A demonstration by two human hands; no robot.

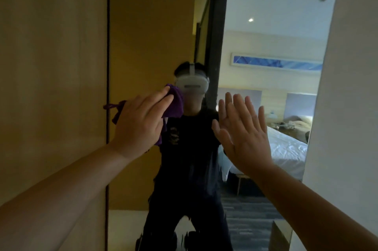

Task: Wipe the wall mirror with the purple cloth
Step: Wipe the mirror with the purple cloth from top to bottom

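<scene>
The tall wall mirror fills the middle of the view, with a dark left edge against a wood panel. My left hand presses the purple cloth flat against the glass near that left edge, fingers straight and pointing up to the right. Cloth ends stick out on both sides of the hand. My right hand is raised beside it with fingers straight and spread, at the glass; its reflection meets it. It holds nothing. The mirror reflects a person in dark clothes wearing a headset.
A wood-coloured wall panel lies left of the mirror and a pale wall to its right. Reflected in the glass are a bed with white sheets, a picture on the far wall and grey carpet.
</scene>
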